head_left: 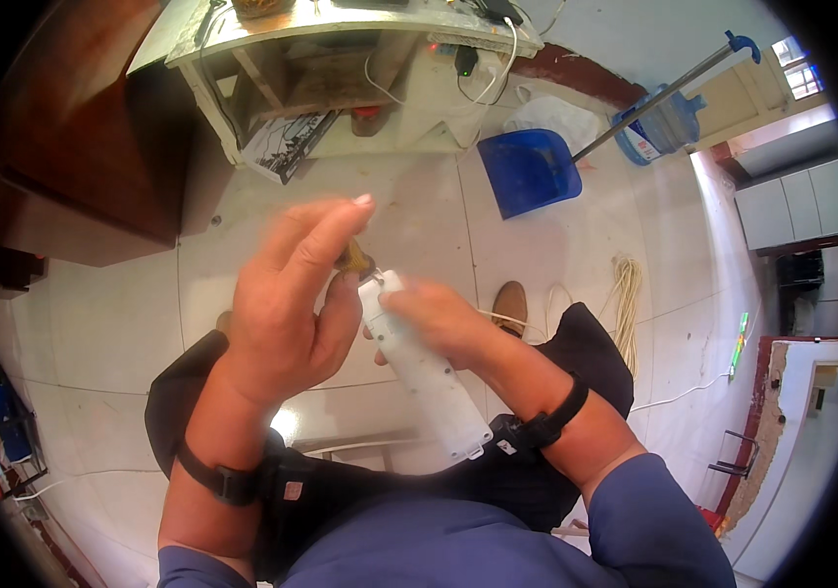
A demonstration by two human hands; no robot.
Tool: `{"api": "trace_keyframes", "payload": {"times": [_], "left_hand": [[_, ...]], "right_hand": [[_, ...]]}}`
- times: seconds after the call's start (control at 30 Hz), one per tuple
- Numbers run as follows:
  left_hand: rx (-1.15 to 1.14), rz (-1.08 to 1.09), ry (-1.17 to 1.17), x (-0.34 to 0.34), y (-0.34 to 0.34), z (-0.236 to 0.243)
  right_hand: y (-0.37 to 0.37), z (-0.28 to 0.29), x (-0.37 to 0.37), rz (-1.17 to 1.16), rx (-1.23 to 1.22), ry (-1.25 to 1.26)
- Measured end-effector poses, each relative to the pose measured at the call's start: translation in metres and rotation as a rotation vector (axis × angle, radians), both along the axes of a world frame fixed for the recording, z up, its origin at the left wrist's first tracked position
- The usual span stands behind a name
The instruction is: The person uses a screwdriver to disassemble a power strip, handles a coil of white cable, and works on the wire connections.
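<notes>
Holding a long white power strip [423, 365] slantwise over the lap, the right hand [439, 318] has its grip wrapped closed round the upper part of the casing, while the lower end points down toward the waist. At the strip's top end, just beyond the right fingers, the left hand [287, 304] pinches a small brownish piece [353, 259] between thumb and a lower finger; the index and middle fingers stand out straight, so that grip is only partly closed. The piece is blurred and I cannot tell what it is, nor whether it touches the strip's end.

To work well here, I judge the right hand should keep the casing steady and let the left do the fine motion at the tip, close to the body.

Outward from the hands: black wrist straps on both forearms, dark trousers, a brown shoe [510, 304] just beyond the right hand, and a coil of pale cord [625, 294] on the tiled floor [105, 323] further right. Farther off lie a blue dustpan [529, 171] with a long handle, a blue water jug [662, 125] and a white work surface [341, 29] trailing cables.
</notes>
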State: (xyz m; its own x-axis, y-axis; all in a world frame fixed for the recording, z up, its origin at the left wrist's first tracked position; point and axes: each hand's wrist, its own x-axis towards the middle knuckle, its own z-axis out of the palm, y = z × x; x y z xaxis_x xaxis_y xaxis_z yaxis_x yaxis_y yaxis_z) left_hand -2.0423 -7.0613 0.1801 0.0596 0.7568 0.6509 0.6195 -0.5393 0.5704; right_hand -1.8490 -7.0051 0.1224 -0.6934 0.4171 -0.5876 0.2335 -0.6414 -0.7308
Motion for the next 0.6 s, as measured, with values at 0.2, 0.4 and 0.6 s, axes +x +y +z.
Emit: {"api": "trace_keyframes", "payload": {"times": [0.2,0.4,0.6], "left_hand": [[-0.151,0.099,0.043,-0.0009,-0.0087,0.0010],[-0.034,-0.009,-0.075,0.0017,-0.0010,0.0017],[-0.166,0.074,-0.012,0.0001,-0.0084,-0.0001]], "right_hand": [[0.0007,-0.0007,0.0006,0.008,-0.001,0.001],[-0.0001,0.0008,0.0001,-0.011,-0.007,-0.009],[0.0003,0.0038,0.0018,0.002,-0.001,0.009]]}}
